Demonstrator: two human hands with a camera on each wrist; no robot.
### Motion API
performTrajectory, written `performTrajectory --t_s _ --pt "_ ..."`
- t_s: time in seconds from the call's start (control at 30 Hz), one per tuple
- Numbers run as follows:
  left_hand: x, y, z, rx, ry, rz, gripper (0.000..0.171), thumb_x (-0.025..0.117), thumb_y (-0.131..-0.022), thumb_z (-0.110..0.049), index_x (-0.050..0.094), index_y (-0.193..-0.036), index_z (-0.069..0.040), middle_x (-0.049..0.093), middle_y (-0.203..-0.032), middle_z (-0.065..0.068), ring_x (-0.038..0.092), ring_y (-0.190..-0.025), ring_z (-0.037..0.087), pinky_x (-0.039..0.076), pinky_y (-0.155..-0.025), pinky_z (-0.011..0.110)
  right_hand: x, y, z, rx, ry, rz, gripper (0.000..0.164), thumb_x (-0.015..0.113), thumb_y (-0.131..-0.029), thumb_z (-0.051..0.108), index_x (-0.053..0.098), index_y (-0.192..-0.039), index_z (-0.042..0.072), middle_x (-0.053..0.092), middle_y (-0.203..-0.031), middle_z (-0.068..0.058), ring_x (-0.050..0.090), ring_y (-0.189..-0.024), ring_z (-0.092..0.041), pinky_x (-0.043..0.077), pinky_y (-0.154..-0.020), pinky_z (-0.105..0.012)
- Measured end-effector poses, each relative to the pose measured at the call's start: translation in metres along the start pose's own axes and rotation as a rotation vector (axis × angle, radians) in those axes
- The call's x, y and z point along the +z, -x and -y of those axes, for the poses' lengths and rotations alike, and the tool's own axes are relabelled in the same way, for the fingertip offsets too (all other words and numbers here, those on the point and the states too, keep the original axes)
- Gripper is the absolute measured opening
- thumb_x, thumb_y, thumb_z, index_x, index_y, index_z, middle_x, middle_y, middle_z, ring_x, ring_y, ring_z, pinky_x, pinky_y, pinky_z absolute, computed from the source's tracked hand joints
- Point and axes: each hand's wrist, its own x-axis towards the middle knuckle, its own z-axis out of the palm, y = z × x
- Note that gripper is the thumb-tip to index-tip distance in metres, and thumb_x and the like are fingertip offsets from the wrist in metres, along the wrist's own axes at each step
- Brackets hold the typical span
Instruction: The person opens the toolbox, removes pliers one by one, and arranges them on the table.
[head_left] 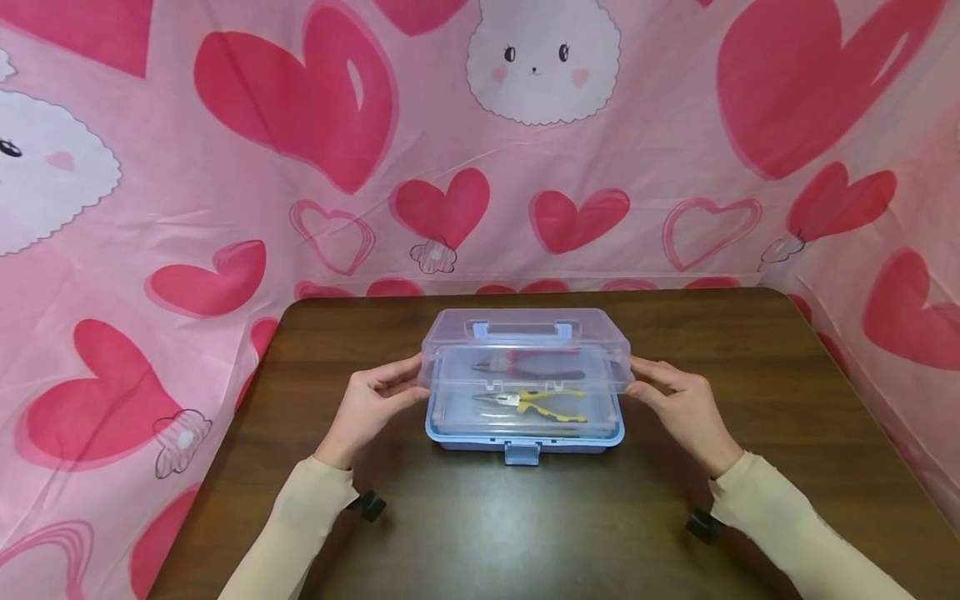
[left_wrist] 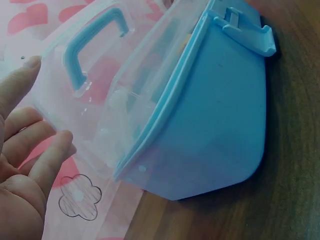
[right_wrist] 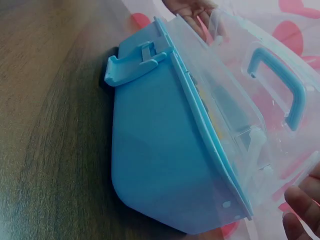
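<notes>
A light-blue toolbox (head_left: 465,442) stands on the table, its clear lid (head_left: 450,329) tilted up and back. The lid carries a blue handle (left_wrist: 95,42). My left hand (head_left: 378,400) holds the lid's left end, thumb toward the front. My right hand (head_left: 678,404) holds the right end in the same way; only its fingertips show in the right wrist view. Through clear plastic I see yellow-handled pliers (head_left: 528,402) and, behind them, red-handled pliers (head_left: 517,362). At the box's front the blue latch (head_left: 522,453) hangs unfastened.
The brown wooden table (head_left: 495,533) reaches back to a pink heart-print cloth (head_left: 675,125), which hangs behind it and along both sides. A black wrist mount (head_left: 369,505) sits under the left sleeve, another (head_left: 703,526) under the right.
</notes>
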Motion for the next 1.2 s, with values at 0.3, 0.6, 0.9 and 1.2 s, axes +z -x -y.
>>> performTrajectory --t_s 0.3,0.6,0.9,1.2 --pt "0.001 -0.010 -0.009 0.053 -0.062 -0.076 0.046 0.085 -0.089 -0.020 0.072 -0.132 -0.008 0.073 -0.127 0.010 0.074 -0.110 0.023 0.059 -0.091 0.028 0.000 -0.007 0.008 0.015 -0.073 -0.084 0.035 0.075 -0.097 0.015 0.072 -0.128 -0.001 0.073 -0.111 0.020 0.069 -0.095 0.004 0.054 -0.082 -0.012" --pt "0.003 -0.028 -0.019 0.110 0.025 -0.125 0.036 0.079 -0.093 -0.011 0.072 -0.125 0.005 0.076 -0.120 0.012 0.077 -0.092 0.018 0.061 -0.087 0.032 -0.003 -0.024 0.024 0.109 -0.088 -0.144 0.036 0.070 -0.102 0.031 0.077 -0.120 0.001 0.071 -0.086 0.019 0.056 -0.071 -0.015 0.048 -0.061 -0.025" --pt "0.003 -0.045 -0.025 0.099 -0.008 -0.211 0.030 0.076 -0.097 -0.023 0.079 -0.115 0.001 0.078 -0.108 0.015 0.077 -0.088 0.017 0.063 -0.082 0.035 -0.001 -0.043 0.032 0.161 -0.125 -0.182 0.045 0.068 -0.102 0.038 0.076 -0.120 -0.003 0.078 -0.106 0.008 0.065 -0.101 -0.009 0.048 -0.095 -0.030" --pt "0.000 -0.059 -0.037 0.060 -0.049 -0.243 0.035 0.077 -0.096 -0.033 0.081 -0.109 -0.001 0.078 -0.103 0.018 0.078 -0.081 0.018 0.064 -0.078 0.038 -0.001 -0.048 0.026 0.171 -0.155 -0.157 0.048 0.061 -0.106 0.039 0.072 -0.126 -0.003 0.075 -0.104 0.016 0.066 -0.105 -0.002 0.049 -0.100 -0.029"
